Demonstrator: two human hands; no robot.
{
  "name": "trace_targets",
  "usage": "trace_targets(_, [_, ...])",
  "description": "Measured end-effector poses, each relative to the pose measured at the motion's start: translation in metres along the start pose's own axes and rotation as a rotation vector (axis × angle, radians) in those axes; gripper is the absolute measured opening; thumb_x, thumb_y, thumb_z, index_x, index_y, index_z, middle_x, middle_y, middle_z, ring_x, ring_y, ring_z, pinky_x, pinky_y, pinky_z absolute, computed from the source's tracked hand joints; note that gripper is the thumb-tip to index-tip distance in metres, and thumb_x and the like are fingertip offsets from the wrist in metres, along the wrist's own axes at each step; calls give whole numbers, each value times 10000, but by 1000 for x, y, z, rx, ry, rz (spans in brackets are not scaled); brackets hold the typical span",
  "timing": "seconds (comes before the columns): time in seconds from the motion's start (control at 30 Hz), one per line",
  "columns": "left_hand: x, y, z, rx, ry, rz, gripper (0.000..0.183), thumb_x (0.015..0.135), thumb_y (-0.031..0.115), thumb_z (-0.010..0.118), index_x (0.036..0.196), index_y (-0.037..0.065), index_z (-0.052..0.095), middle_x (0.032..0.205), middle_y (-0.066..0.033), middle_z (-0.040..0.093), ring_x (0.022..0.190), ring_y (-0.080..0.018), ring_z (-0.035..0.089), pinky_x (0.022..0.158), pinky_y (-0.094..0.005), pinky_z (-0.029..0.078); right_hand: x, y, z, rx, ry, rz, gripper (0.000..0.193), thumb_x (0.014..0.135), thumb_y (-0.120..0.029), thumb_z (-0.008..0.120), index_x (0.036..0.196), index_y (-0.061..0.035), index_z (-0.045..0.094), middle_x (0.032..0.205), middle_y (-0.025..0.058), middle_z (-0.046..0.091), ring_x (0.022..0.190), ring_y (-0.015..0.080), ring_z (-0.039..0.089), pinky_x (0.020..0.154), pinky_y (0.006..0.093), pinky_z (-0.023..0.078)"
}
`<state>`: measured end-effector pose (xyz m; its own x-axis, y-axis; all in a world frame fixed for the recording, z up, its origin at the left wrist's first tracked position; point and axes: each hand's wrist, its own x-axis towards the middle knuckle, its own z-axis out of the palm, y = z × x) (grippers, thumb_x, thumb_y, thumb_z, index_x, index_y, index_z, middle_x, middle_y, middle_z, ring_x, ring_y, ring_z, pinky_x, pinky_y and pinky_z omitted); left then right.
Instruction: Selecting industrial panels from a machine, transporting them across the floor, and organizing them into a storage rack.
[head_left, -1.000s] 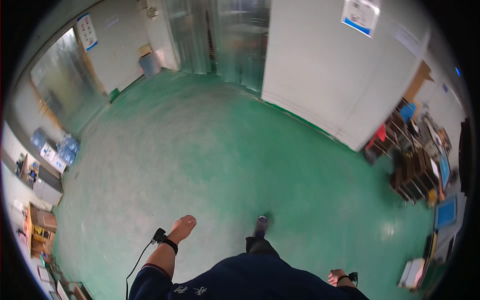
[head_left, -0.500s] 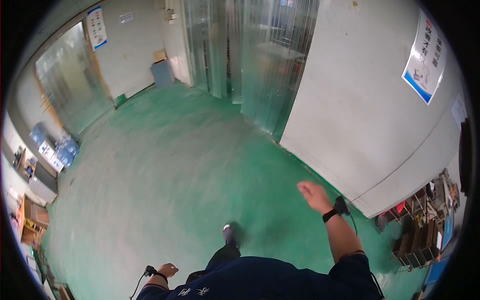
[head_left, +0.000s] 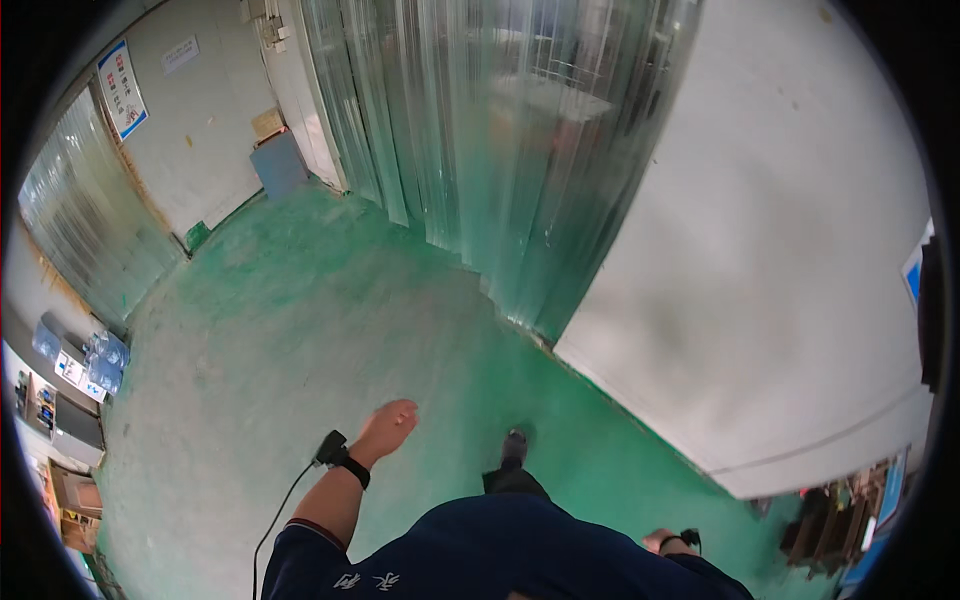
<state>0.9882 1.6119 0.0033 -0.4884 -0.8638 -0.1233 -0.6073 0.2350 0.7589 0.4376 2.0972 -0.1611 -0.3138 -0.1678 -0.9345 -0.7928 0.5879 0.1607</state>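
Observation:
My left hand (head_left: pixel 388 428) swings forward over the green floor (head_left: pixel 300 330), loosely curled, holding nothing; a black wristband with a cable (head_left: pixel 335 455) sits on its wrist. My right hand (head_left: pixel 662 541) hangs back by my hip at the lower right, mostly hidden, also wearing a black band. One foot (head_left: pixel 513 446) steps ahead of my dark blue shirt (head_left: pixel 500 555). A clear plastic strip curtain (head_left: pixel 480 150) hangs straight ahead.
A large white wall (head_left: pixel 760 280) stands to the right of the curtain. A blue box (head_left: pixel 278 165) leans at the far wall. Water bottles and shelves (head_left: pixel 80 370) line the left edge. Cluttered racks (head_left: pixel 835 525) sit at the lower right.
I have walked closer to the strip curtain. My left hand has swung forward while my right hand has dropped back to my side.

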Motion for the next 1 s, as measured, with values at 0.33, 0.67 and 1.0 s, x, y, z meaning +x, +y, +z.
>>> trace_targets(0.33, [224,30,-49,459,-396,80,403,878,354,609,1208,122,607,1248,-130,590,1199,-334,541,1028,-475,413,-133,-350,-672,-18,1635,-851,278,821,-157,627,1073,-41,639,1131,187,606,1076,377,561,896,476,484])
trace_targets(0.67, [592,274,-99,689,-57,1419,218,844,209,631,1051,147,653,1232,-22,606,1258,-262,494,1145,-508,284,-93,-431,-855,-629,1716,-702,376,873,-130,501,1229,-136,624,1239,137,573,1216,326,519,1140,450,300])
trace_targets(1.0, [857,290,-155,1292,344,1118,191,840,158,542,978,120,668,1138,-84,623,1242,-248,488,1116,-457,315,91,-277,-815,-229,1261,80,161,829,-189,557,852,-185,716,845,72,695,866,251,674,793,398,472])
